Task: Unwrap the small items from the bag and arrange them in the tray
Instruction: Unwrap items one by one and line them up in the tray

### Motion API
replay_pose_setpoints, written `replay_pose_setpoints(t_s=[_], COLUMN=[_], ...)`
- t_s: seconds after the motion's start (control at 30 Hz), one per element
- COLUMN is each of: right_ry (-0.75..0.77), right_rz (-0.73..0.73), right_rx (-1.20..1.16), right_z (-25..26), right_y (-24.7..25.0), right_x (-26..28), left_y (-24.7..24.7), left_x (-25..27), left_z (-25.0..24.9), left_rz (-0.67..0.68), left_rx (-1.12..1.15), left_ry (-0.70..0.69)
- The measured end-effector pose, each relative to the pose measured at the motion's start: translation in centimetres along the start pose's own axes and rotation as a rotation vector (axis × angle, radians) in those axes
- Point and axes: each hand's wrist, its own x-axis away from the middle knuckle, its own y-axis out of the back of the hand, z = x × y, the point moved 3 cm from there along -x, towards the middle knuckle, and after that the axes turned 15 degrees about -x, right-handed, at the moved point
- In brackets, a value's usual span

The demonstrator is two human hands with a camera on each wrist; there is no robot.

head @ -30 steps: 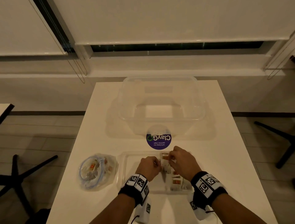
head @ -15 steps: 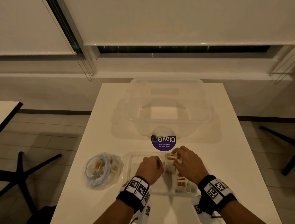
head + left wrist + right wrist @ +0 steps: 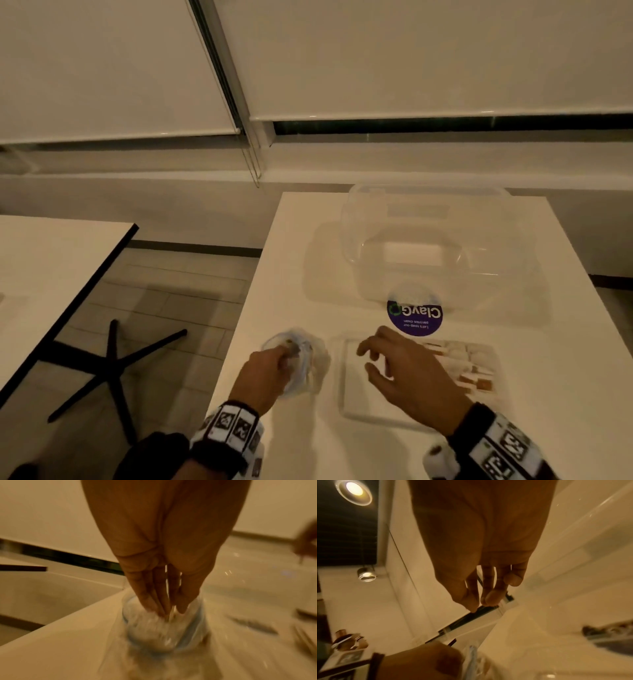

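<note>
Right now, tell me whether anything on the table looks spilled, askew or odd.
Nothing stands out. The small items lie in rows at the right end of the tray, none outside it. The left hand reaches into the bag; the right hand hovers empty over the tray. The clear tub stands upright behind.

Dim warm indoor light, heavy motion blur, wide-angle edge distortion.

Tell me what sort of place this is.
Probably an office pantry or canteen. The purple sticker on the white table mentions keeping pantries clean, a second similar table stands alongside on a black star-shaped base, and roller blinds cover the windows.
</note>
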Motion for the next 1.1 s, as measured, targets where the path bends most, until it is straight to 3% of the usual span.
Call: replay_pose_setpoints(t_s=[0.13,0.33,0.4,0.57,0.67,0.73,0.87,1.0,1.1], right_ry=[-0.013,-0.084,-0.083,-0.036,0.0,0.009,0.054,0.112,0.153], right_rz=[0.127,0.184,0.153,0.029,-0.015,-0.039,-0.165,-0.261,-0.288], right_rx=[-0.018,0.06,0.097,0.193,0.062,-0.17,-0.519,-0.569,-0.557], right_z=[1.8,1.5,1.3,1.9,3.1,4.3,7.5,9.1,9.9], right_y=[-6.0,-9.3,-9.2,-8.3,-8.1,-7.8,-6.2,-4.3,-2.8], right_x=[-3.8,-5.9,-5.9,-6.5,-6.6,-6.5,-6.5,-6.2,-5.9], left_y=[-1.9,-3.3,-2.7,0.1,1.8,3.4,6.2,8.5,9.3], left_x=[-1.7,-2.6,-2.2,-0.3,0.6,1.4,2.8,3.9,4.7], left_z=[-1.4,-0.7,-0.6,1.9,3.2,3.0,2.2,1.0,-0.1], left_rz=[0.087,0.047,0.006,-0.121,-0.025,0.037,-0.007,-0.09,-0.051], left_rx=[-0.124,-0.082,0.032,0.27,0.69,0.888,0.984,1.007,1.142], left_ry=[-0.174,-0.189,-0.177,0.005,-0.013,-0.067,-0.148,-0.171,-0.126])
